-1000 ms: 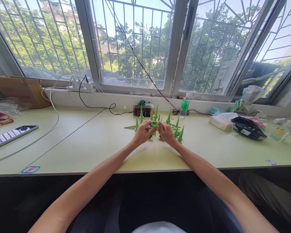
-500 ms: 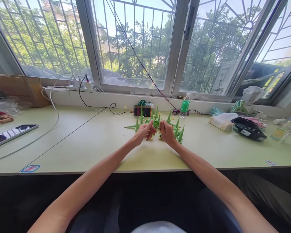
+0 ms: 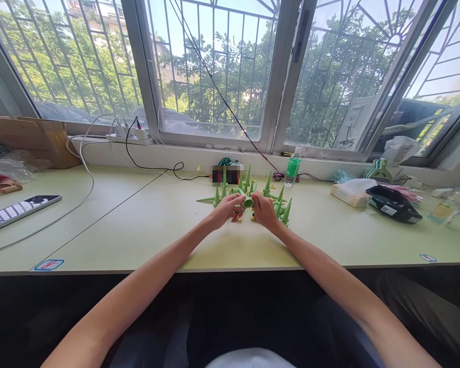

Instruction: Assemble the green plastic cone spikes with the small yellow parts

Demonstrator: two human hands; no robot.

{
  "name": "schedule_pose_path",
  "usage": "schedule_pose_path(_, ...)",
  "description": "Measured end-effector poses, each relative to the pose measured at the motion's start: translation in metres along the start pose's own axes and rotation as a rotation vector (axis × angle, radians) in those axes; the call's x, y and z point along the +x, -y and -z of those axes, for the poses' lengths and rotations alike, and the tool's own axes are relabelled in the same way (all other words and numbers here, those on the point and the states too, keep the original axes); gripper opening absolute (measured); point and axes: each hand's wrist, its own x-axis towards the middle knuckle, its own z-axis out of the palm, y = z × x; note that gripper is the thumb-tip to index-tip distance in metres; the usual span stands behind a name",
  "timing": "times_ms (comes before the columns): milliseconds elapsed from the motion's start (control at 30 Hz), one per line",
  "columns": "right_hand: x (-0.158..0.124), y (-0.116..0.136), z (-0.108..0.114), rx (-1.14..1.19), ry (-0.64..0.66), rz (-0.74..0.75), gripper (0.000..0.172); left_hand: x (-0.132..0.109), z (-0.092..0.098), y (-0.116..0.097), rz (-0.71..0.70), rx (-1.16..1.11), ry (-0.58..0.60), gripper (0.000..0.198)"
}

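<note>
Between my two hands is a green plastic watering spike (image 3: 248, 202), its round open end facing me. My left hand (image 3: 224, 210) is closed on it from the left, thumb and forefinger at its edge and the other fingers curled below. From the right, my right hand (image 3: 263, 208) grips the same piece with bent fingers. More green cone-shaped spikes (image 3: 286, 211) stand around and behind my hands, some with small yellow parts. One spike (image 3: 205, 200) lies on its side at the left. My fingers hide part of the held piece.
A bottle with a green label (image 3: 292, 168) stands by the window wall. Behind the spikes sits a dark boxy device (image 3: 226, 175) with a cable. At the right are a tissue pack (image 3: 348, 192) and a black item (image 3: 393, 204); a phone (image 3: 21, 212) lies far left.
The held spike has tilted: its round end faced me squarely before, and now its side shows too. My left hand has shifted slightly; my right hand stays nearly in place.
</note>
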Motion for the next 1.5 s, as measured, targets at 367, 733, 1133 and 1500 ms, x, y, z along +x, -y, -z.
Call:
schedule_pose_path(367, 0.002, -0.004, 0.001, 0.003, 0.073, 0.000, 0.042, -0.003, -0.001, 0.001, -0.169, 0.233, -0.010, 0.044)
schedule_pose_path(733, 0.004, -0.017, -0.001, -0.068, 0.122, 0.017, 0.041, 0.007, 0.010, 0.021, -0.363, 0.633, -0.137, 0.040)
schedule_pose_path(1133, 0.005, -0.014, -0.002, -0.093, 0.155, -0.029, 0.046, 0.008, 0.012, 0.025, -0.574, 0.864, -0.156, 0.017)
schedule_pose_path(1500, 0.006, -0.010, -0.006, 0.045, 0.007, -0.132, 0.043, 0.009, 0.005, 0.019, -0.449, 0.737, -0.373, 0.025)
